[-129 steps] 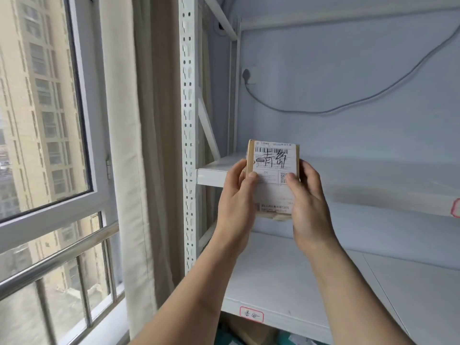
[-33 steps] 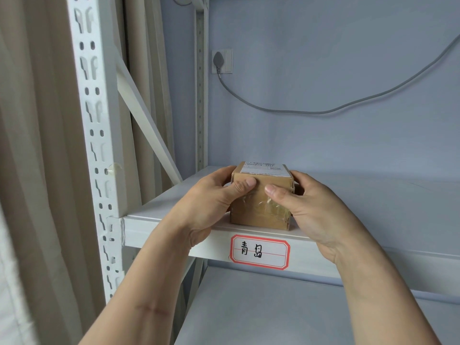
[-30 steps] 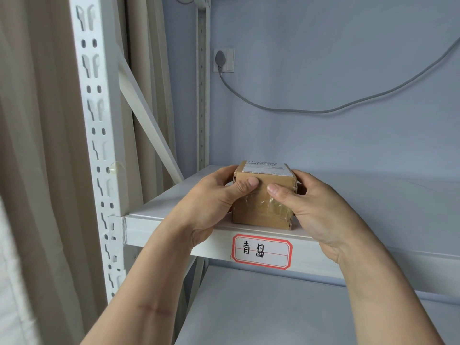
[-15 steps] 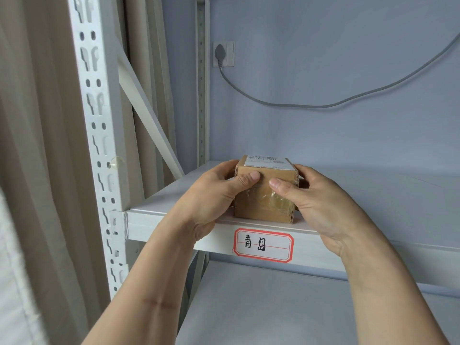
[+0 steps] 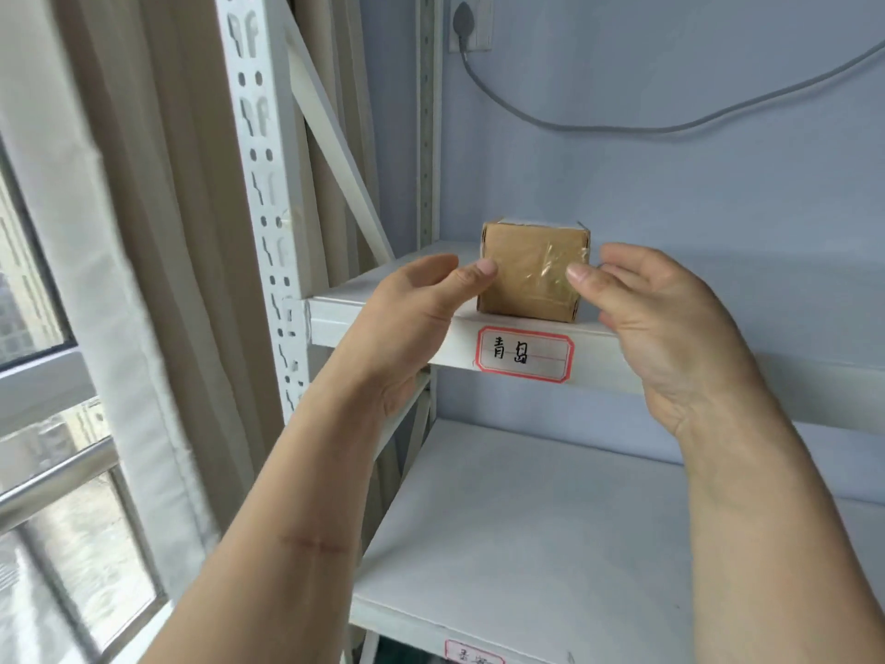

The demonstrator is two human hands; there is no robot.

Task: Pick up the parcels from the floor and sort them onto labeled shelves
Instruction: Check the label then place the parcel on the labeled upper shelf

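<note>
A small brown cardboard parcel [image 5: 532, 270], taped on its front face, stands on the upper white shelf [image 5: 383, 299] near its front edge. Just below it on the shelf's front rail is a red-bordered label [image 5: 524, 353] with handwritten characters. My left hand [image 5: 421, 309] is in front of the parcel's left side, fingers apart, thumb tip at its left edge. My right hand [image 5: 656, 313] is at the parcel's right side, fingers apart, thumb near the right edge. Neither hand grips the box.
A lower white shelf [image 5: 550, 543] carries another red-bordered label [image 5: 471, 656] at its front edge. The perforated white upright [image 5: 261, 184] and diagonal brace stand left of the parcel. Beige curtains [image 5: 143, 232] and a window fill the left. A grey cable [image 5: 622, 124] runs from a wall socket.
Both hands have let go of the parcel and drawn back and apart from its sides. The parcel stays on the shelf above the label. The view has shifted down and left.
</note>
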